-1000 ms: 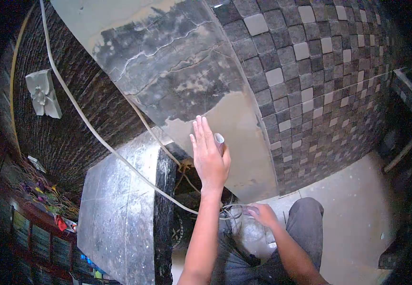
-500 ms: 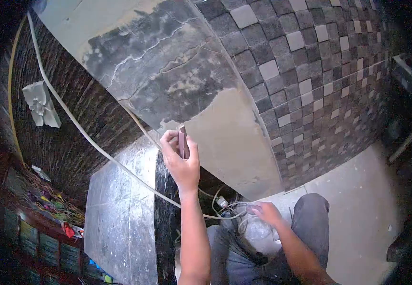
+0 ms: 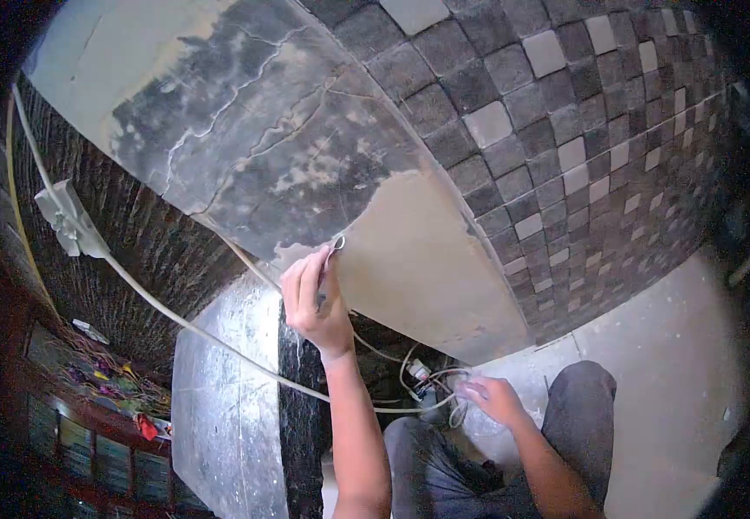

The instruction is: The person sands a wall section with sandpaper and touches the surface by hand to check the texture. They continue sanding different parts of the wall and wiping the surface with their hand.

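Note:
My left hand point(image 3: 316, 298) is raised at the wall, its fingers closed around a small tool with a thin looped metal tip point(image 3: 338, 243). That tip lies right at the border between the grey, cracked patch point(image 3: 262, 164) and the smooth beige plaster point(image 3: 405, 251). Most of the tool's body is hidden by the fingers. Lower down, my right hand point(image 3: 494, 400) is held above my lap with its fingers drawn together. Its fingertips overlap a pale cable point(image 3: 427, 406) in this view, and I cannot tell what they grip.
The cable point(image 3: 245, 355) runs up left past a white flower-shaped ornament point(image 3: 67, 221). A shiny stone block point(image 3: 228, 406) stands at left. Dark and light mosaic tiles point(image 3: 513, 130) cover the right wall. Cables and a white plug point(image 3: 418, 370) lie near my knees on the pale floor point(image 3: 660, 381).
My left hand has turned so its back shows, and the tool's brown body is now mostly covered. The right hand has shifted slightly down and right in view. The view has also moved.

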The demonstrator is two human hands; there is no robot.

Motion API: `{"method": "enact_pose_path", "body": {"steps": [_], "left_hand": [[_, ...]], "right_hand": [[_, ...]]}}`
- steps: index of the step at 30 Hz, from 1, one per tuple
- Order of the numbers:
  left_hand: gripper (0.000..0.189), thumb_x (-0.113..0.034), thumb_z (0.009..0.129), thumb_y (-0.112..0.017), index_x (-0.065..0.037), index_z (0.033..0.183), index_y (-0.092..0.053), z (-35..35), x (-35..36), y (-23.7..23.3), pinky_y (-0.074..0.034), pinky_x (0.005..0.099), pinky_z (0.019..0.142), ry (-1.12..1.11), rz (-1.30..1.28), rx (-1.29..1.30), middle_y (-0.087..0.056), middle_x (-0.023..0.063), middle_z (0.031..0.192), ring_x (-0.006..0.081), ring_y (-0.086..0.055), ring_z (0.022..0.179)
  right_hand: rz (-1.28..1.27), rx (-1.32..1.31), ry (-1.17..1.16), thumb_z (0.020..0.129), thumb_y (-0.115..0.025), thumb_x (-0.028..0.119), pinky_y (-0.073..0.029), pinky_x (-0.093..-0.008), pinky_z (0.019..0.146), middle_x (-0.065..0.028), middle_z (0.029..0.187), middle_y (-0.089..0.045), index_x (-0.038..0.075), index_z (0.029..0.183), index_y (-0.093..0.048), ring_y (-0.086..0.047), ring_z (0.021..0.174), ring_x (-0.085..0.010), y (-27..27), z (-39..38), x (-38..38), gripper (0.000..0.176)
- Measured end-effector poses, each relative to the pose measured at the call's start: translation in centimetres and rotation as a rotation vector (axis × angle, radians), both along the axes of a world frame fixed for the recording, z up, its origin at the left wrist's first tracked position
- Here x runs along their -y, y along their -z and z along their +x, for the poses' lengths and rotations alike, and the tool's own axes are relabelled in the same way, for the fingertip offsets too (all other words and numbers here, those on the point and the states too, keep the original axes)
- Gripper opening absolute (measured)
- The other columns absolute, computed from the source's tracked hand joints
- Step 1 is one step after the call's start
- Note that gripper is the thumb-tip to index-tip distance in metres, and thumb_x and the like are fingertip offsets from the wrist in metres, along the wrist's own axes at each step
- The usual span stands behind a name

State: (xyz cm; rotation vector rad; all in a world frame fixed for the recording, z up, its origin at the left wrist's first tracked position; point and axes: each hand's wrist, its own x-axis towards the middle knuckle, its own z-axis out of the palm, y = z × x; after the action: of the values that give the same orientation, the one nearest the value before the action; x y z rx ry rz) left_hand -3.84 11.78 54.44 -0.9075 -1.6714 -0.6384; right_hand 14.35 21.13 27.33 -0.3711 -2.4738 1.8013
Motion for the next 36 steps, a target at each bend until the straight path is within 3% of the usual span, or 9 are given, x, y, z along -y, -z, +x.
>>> {"method": "enact_pose_path", "body": {"steps": [5, 13, 16, 19, 24, 27, 30, 33, 36], "left_hand": [[0.027, 0.009, 0.072, -0.073, -0.002, 0.096, -0.072, 0.0, 0.0, 0.8, -0.051, 0.0347, 0.076, -0.002, -0.039, 0.012, -0.069, 0.0107, 0.092, 0.0254, -0.064, 0.085], [0.026, 0.009, 0.072, -0.075, -0.003, 0.096, -0.074, -1.3, -0.9, 1.0, -0.052, 0.0347, 0.075, 0.007, 0.032, -0.104, -0.070, 0.0090, 0.086, 0.0248, -0.064, 0.079], [0.024, 0.008, 0.072, -0.075, -0.003, 0.094, -0.074, -1.5, -0.9, 0.6, -0.052, 0.0347, 0.076, 0.022, 0.003, -0.145, -0.070, 0.0085, 0.084, 0.0247, -0.064, 0.078], [0.022, 0.011, 0.070, -0.076, 0.000, 0.090, -0.073, -1.9, -0.1, 0.3, -0.052, 0.0330, 0.075, 0.048, -0.039, -0.132, -0.070, 0.0101, 0.086, 0.0229, -0.064, 0.079], [0.024, 0.010, 0.070, -0.078, -0.001, 0.091, -0.072, -2.6, -0.1, 0.2, -0.050, 0.0307, 0.073, 0.095, 0.056, -0.020, -0.068, 0.0096, 0.086, 0.0209, -0.063, 0.079], [0.023, 0.012, 0.071, -0.077, 0.001, 0.090, -0.072, -2.6, 0.7, 0.0, -0.050, 0.0300, 0.074, 0.116, -0.017, -0.038, -0.068, 0.0099, 0.087, 0.0205, -0.062, 0.080], [0.023, 0.012, 0.071, -0.077, 0.001, 0.090, -0.073, -3.5, 2.0, 0.7, -0.049, 0.0291, 0.073, 0.120, 0.138, 0.063, -0.067, 0.0087, 0.084, 0.0199, -0.061, 0.077], [0.021, 0.010, 0.071, -0.076, 0.000, 0.089, -0.074, -2.3, -0.6, -1.3, -0.049, 0.0292, 0.072, 0.166, -0.028, -0.026, -0.067, 0.0085, 0.081, 0.0197, -0.061, 0.076], [0.021, 0.008, 0.069, -0.078, 0.000, 0.088, -0.075, -2.0, -0.6, -1.3, -0.049, 0.0298, 0.070, 0.153, -0.080, -0.031, -0.067, 0.0078, 0.079, 0.0197, -0.061, 0.074]], "right_hand": [[-0.098, -0.107, 0.026, 0.089, -0.068, 0.023, -0.053, -0.0403, 0.075, -0.0198, 0.091, -0.070, 0.002, 0.101, -0.069, -0.068, 0.085, -0.0374, 2.3, -0.5, 0.8, 0.024], [-0.235, -0.127, 0.095, 0.089, -0.068, 0.020, -0.053, -0.0382, 0.075, -0.0194, 0.093, -0.071, 0.001, 0.103, -0.069, -0.070, 0.087, -0.0343, 0.1, -0.4, 0.1, 0.023], [-0.152, -0.038, 0.065, 0.089, -0.068, 0.020, -0.053, -0.0375, 0.075, -0.0194, 0.093, -0.071, 0.002, 0.104, -0.069, -0.071, 0.086, -0.0322, 0.7, -0.6, 0.7, 0.023], [-0.253, -0.123, 0.042, 0.094, -0.062, 0.027, -0.053, -0.0374, 0.083, -0.0130, 0.098, -0.073, 0.006, 0.108, -0.070, -0.070, 0.091, -0.0293, 1.4, -0.7, 1.5, 0.027], [-0.151, 0.038, 0.015, 0.093, -0.063, 0.026, -0.053, -0.0395, 0.084, -0.0167, 0.101, -0.071, 0.004, 0.107, -0.069, -0.069, 0.094, -0.0337, 1.0, -1.0, 1.1, 0.027], [-0.182, -0.080, 0.024, 0.092, -0.063, 0.027, -0.053, -0.0399, 0.083, -0.0171, 0.101, -0.071, 0.004, 0.107, -0.069, -0.069, 0.093, -0.0339, 3.0, -1.1, 2.0, 0.028], [-0.104, -0.064, 0.025, 0.093, -0.063, 0.028, -0.053, -0.0402, 0.082, -0.0164, 0.101, -0.071, 0.004, 0.107, -0.069, -0.069, 0.092, -0.0334, 1.5, -0.8, 1.3, 0.028], [-0.181, 0.086, 0.033, 0.093, -0.063, 0.028, -0.053, -0.0400, 0.082, -0.0160, 0.101, -0.071, 0.005, 0.107, -0.070, -0.069, 0.092, -0.0330, -1.3, -0.9, 0.8, 0.028], [-0.198, 0.052, 0.003, 0.093, -0.063, 0.027, -0.053, -0.0388, 0.082, -0.0148, 0.099, -0.072, 0.006, 0.106, -0.070, -0.070, 0.091, -0.0319, 1.0, -0.7, 1.7, 0.026]]}}
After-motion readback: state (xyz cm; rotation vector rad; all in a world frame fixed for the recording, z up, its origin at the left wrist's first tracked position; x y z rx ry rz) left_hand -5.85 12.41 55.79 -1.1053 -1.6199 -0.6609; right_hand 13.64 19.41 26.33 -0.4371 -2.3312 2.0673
